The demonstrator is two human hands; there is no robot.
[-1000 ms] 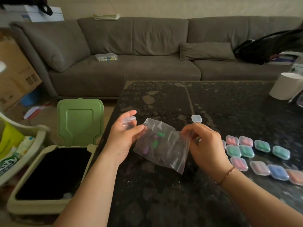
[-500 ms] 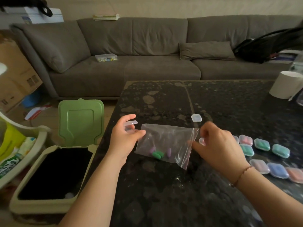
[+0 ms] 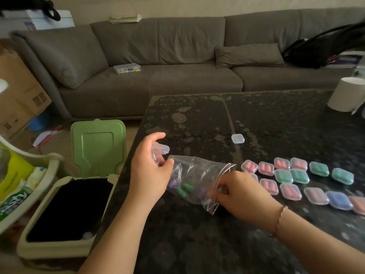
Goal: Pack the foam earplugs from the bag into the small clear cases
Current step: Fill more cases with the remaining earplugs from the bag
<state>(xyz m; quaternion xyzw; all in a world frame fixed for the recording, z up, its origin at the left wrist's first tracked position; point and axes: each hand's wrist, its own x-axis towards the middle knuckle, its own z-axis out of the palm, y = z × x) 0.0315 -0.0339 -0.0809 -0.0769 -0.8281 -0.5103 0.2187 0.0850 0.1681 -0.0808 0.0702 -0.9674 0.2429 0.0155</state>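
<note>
Nearest, the right hand (image 3: 240,196) reaches into the mouth of the clear bag (image 3: 199,175), fingers curled and partly hidden, so its grasp is unclear. Green and purple earplugs (image 3: 184,189) lie inside. The left hand (image 3: 150,173) pinches the bag's far end and an open case (image 3: 161,151). Filled cases (image 3: 286,176) sit right on the surface (image 3: 276,123); one empty case (image 3: 237,138) lies farther.

Two bare forearms, no sleeves in view. Left hand (image 3: 150,176) bare: no ring, no watch, nothing on the wrist. Right hand (image 3: 242,196) likewise ringless. Thin reddish cord bracelet (image 3: 280,220) round the right wrist, a single slim strand lying across it. Short, unpainted nails on the fingers (image 3: 169,162) where visible.
</note>
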